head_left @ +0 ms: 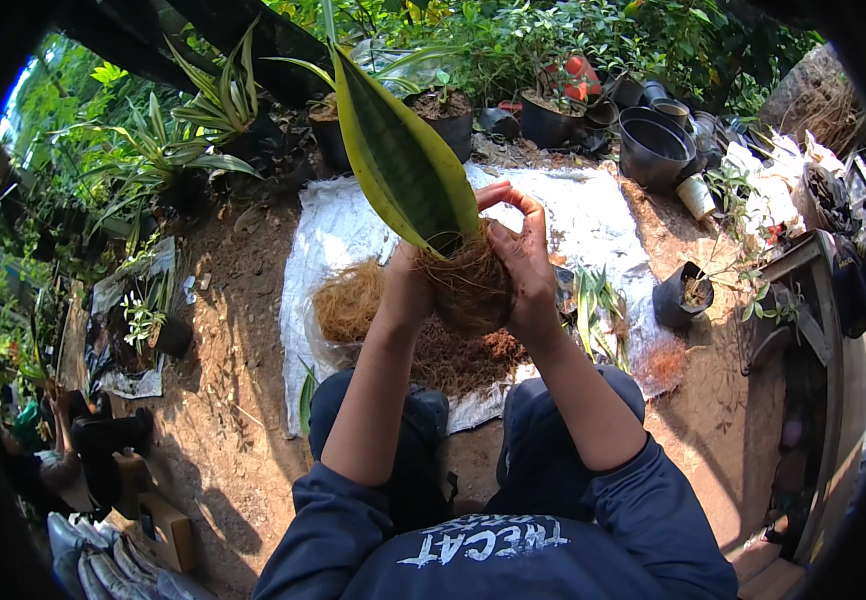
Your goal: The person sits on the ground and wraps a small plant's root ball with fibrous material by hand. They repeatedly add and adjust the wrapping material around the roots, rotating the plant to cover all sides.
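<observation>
A snake plant with a broad, yellow-edged leaf is held up before me, its root ball wrapped in brown fibre. My left hand grips the ball from the left side, its fingers mostly hidden behind it. On the right side my right hand holds the ball, thumb on the near face and fingers curved over the top. Beneath the hands, a clump of pale coconut fibre lies in clear plastic, and darker reddish-brown fibre is heaped on the white woven sheet.
Small striped plants lie on the sheet's right part. A black potted plant stands beyond its right edge. Black pots and potted plants line the far side. Another person is at the lower left, near a cardboard box. A wooden frame stands right.
</observation>
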Available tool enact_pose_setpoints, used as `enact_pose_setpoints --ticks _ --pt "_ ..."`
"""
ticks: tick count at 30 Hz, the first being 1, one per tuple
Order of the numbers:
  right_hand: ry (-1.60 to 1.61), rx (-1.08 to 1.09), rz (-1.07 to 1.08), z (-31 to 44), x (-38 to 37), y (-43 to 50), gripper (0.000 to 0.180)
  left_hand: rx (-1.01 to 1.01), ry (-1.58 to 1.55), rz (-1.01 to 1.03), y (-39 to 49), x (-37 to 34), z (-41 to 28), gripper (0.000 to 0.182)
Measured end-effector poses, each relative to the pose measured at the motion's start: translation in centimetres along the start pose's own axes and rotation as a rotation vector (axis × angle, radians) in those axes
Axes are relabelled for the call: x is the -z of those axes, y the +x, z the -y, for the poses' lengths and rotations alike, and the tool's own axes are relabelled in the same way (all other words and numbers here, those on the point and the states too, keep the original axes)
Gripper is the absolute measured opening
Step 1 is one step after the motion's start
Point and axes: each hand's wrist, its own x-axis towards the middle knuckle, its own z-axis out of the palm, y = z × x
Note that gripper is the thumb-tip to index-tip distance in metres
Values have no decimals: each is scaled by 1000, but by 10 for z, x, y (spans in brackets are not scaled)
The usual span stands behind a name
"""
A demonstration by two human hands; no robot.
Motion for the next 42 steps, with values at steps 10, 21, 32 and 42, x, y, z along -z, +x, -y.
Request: enact_pose_setpoints --ticks 10,21,32,42 --pt "56 -141 -9 -4 -6 1 45 -23 -67 -157 -6 -2 1 60" --pt "113 -125 -95 -21 20 2 53 74 -66 -390 -14 8 15 47" --pt "-1029 704 291 -7 14 -1 63 45 -348 -560 -13 21 15 40" --pt "-737 517 206 -18 7 -2 50 -76 -145 -346 -8 10 8 50"
